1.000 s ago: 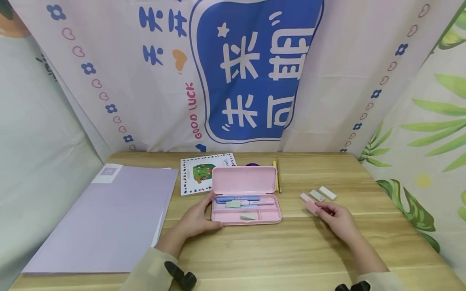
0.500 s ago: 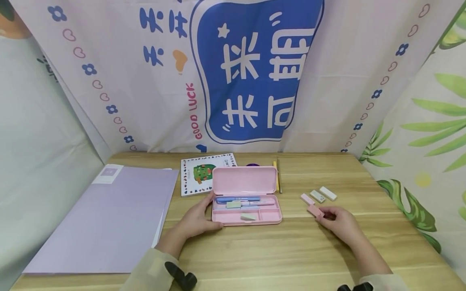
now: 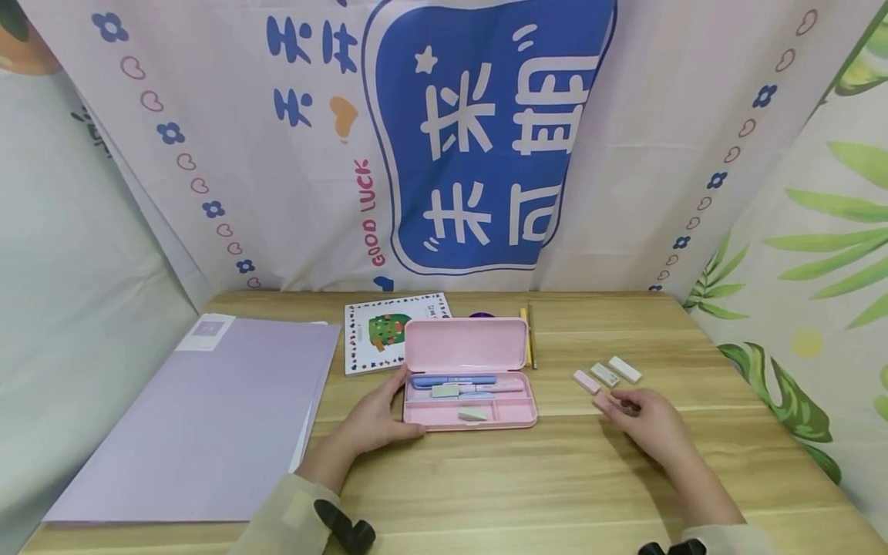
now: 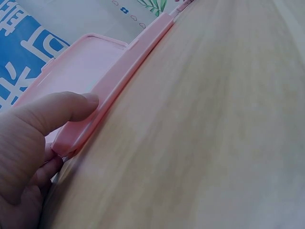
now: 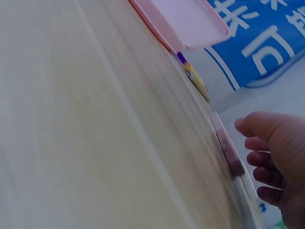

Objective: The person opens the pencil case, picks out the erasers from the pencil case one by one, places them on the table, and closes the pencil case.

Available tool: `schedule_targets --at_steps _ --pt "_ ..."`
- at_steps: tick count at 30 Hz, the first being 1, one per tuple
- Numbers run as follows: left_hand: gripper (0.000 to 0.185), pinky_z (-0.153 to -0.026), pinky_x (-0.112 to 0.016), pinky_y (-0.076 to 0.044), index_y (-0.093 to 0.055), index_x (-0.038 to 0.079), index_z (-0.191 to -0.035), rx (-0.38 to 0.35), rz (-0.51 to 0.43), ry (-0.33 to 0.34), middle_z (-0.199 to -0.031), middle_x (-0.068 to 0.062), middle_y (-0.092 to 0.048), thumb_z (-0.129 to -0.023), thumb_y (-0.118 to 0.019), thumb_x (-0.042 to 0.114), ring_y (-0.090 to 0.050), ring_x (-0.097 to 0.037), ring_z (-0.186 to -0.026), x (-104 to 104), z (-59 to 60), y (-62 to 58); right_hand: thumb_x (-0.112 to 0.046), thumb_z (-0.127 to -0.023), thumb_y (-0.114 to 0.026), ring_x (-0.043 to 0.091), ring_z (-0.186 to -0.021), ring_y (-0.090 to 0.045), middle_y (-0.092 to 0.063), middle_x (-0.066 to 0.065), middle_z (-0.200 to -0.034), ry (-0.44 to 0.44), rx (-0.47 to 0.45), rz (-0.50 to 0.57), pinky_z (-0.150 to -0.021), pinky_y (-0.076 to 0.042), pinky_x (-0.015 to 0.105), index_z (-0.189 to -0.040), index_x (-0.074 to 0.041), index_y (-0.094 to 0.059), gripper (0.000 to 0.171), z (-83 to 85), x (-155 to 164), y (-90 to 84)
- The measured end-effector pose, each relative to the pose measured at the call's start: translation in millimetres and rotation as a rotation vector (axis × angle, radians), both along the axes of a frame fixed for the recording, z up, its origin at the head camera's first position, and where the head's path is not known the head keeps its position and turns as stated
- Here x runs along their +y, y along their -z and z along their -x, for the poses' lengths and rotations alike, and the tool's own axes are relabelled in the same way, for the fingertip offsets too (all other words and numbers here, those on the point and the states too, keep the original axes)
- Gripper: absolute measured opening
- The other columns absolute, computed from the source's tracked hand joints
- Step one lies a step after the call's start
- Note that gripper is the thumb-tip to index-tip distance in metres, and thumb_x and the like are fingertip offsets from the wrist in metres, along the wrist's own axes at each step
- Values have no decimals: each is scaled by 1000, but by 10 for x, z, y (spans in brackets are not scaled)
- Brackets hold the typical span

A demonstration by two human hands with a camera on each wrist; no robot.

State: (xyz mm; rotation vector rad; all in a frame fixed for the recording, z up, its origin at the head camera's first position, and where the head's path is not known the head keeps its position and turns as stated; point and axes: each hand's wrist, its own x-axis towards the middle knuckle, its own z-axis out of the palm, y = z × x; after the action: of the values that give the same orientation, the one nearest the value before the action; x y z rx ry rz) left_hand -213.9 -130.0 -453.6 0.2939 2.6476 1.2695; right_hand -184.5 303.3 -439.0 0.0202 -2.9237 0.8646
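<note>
A pink pencil case [image 3: 515, 415] lies with its lid raised, holding a blue pen [image 3: 454, 380], a light pink pen [image 3: 509, 385] and small pale green pieces. My left hand [image 3: 375, 412] grips its left end, thumb on the front wall [image 4: 102, 102] and fingers round the corner. My right hand [image 3: 648, 424] is beside the erasers, its fingers loosely bent; the right wrist view shows nothing between thumb and fingers. A darker pink eraser [image 5: 230, 151] lies close to the fingertips, mostly covered in the head view. Beyond it lie a light pink eraser [image 3: 586, 381] and two whitish erasers [image 3: 625, 368].
A large lilac folder [image 3: 201, 416] covers the left of the wooden table [image 3: 486, 493]. Behind the case lie a booklet with a green picture [image 3: 378, 331], a purple round item [image 3: 482, 314] and pencils [image 3: 533, 339]. Printed cloths hang round the table.
The darker pink eraser was between my right fingers and turned a little; now the right hand covers it and the fingers look loosened. My left hand and the case have not moved.
</note>
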Motion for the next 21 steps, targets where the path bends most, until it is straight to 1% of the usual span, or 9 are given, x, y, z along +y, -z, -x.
schedule_targets --at_steps 3,5,6,8,10,12,14,18,21 --pt "119 -118 -57 -27 -18 19 -158 6 -2 1 -161 -8 -29 -66 -87 47 -28 -36 -148 -7 -3 5 -35 -91 -69 27 -97 -65 -69 17 -109 -39 58 31 -83 -55 39 -116 0 -70 43 55 -196 -16" --pt "118 -118 -56 -28 -19 18 -158 14 2 3 -161 -9 -30 -66 -87 46 -29 -36 -147 -11 2 12 -27 -89 -72 23 -94 -64 -71 12 -104 -91 99 52 -80 -55 34 -112 -2 -72 34 96 -362 -7" --pt "118 -118 -56 -28 -19 17 -158 19 4 5 -161 -10 -30 -66 -87 45 -30 -36 -147 -11 3 12 -25 -88 -73 21 -93 -65 -71 9 -102 -115 107 56 -81 -55 33 -111 -3 -73 32 112 -454 -5" --pt "117 -118 -56 -29 -19 16 -158 28 7 11 -160 -11 -31 -67 -87 45 -31 -37 -146 -12 7 18 -23 -86 -74 20 -93 -64 -71 6 -99 -165 113 68 -82 -55 34 -108 -6 -74 28 145 -646 2" --pt "117 -118 -55 -29 -19 16 -158 30 11 12 -160 -10 -31 -67 -87 44 -31 -36 -146 -13 10 24 -23 -86 -75 18 -94 -63 -70 2 -97 -207 101 79 -84 -54 35 -106 -8 -75 26 168 -839 3" --pt "117 -118 -55 -29 -19 17 -158 26 11 9 -161 -9 -31 -67 -87 45 -30 -36 -147 -13 11 28 -24 -85 -75 15 -91 -61 -70 -1 -94 -247 80 91 -82 -53 32 -105 -10 -76 24 189 -1017 7" --pt "117 -118 -54 -29 -20 18 -158 24 10 7 -161 -8 -30 -66 -87 45 -30 -35 -147 -13 12 28 -24 -85 -75 11 -89 -57 -68 -3 -93 -299 82 100 -79 -51 28 -104 -12 -76 23 210 -1168 20" --pt "117 -119 -54 -28 -20 18 -158 17 7 3 -161 -8 -30 -66 -87 45 -30 -34 -147 -12 10 17 -24 -84 -76 7 -84 -52 -64 -6 -89 -384 106 96 -74 -48 23 -99 -14 -77 18 239 -1389 35" --pt "117 -119 -54 -28 -19 17 -158 16 5 6 -161 -8 -29 -66 -87 44 -29 -34 -148 -13 9 6 -25 -85 -76 7 -83 -49 -60 -9 -85 -414 109 68 -72 -46 23 -95 -17 -77 14 250 -1491 28"
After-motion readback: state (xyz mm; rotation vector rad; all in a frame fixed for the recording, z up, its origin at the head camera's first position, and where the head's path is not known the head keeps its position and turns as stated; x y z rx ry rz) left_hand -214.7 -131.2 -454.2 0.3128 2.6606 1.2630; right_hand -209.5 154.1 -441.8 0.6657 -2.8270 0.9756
